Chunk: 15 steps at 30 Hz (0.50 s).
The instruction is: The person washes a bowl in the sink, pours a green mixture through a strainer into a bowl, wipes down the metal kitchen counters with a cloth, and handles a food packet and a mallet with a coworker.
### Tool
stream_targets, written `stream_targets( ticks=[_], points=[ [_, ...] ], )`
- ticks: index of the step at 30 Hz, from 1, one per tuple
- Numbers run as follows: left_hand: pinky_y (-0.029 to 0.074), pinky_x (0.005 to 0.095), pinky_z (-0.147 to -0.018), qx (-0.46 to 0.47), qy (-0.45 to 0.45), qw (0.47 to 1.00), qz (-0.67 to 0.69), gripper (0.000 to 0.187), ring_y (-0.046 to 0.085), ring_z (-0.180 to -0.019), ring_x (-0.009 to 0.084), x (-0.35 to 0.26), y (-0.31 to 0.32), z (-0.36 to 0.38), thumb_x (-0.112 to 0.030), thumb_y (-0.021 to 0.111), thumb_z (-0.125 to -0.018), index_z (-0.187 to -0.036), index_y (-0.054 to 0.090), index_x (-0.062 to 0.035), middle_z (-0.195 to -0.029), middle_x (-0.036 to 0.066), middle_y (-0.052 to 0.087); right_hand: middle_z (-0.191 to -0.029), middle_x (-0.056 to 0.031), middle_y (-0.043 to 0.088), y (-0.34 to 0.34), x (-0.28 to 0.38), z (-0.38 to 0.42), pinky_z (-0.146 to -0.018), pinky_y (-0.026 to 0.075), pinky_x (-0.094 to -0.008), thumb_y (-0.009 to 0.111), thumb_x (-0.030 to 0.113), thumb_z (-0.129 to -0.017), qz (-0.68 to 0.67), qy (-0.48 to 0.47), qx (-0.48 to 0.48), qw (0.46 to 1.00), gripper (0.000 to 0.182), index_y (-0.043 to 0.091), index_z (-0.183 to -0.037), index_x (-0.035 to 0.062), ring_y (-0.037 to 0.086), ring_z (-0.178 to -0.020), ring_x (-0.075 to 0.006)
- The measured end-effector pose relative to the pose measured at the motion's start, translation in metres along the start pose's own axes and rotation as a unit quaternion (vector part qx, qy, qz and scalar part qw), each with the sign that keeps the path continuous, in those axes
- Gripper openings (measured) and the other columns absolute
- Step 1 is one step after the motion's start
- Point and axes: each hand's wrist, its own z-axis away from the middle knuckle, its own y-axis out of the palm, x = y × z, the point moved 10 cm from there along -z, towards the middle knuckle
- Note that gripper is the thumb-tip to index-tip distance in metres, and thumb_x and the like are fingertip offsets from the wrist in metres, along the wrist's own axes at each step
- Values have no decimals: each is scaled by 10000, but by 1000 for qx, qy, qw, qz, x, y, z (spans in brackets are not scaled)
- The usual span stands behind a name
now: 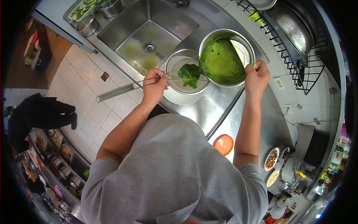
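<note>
My left hand point(154, 86) is closed round the handle of a strainer point(117, 92), near its round metal rim. The strainer lies over a white bowl point(182, 100), whose lower side shows beneath. My right hand point(257, 74) grips the rim of a metal pot point(250, 41) with fingers and thumb. Tilted to the left, the pot holds a thick green liquid point(220, 61). Some of the liquid runs over the pot's edge, and a dark green mass point(191, 76) sits in the strainer. The mesh itself is hard to make out.
A steel sink point(164, 31) with green splashes lies beyond the bowl. Metal pots point(87, 25) stand at its left. An orange lid point(223, 145) and plates of food point(271, 159) are on the counter at right. A black wire rack point(294, 69) hangs on the wall. Another person point(37, 112) stands at left.
</note>
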Motion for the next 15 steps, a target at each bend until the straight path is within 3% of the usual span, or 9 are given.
stream_targets(
  ticks=[15],
  points=[
    [543, 274, -561, 1, -8, 1000, -1, 132, 661, -682, 115, 1, 0, 1, 13, 674, -978, -1034, 562, -27, -883, 60, 651, -671, 31, 486, 1, 2, 1, -555, 364, -287, 646, 2, -827, -9, -4, -4, 1000, 181, 500, -742, 65, 422, -621, -76]
  ],
)
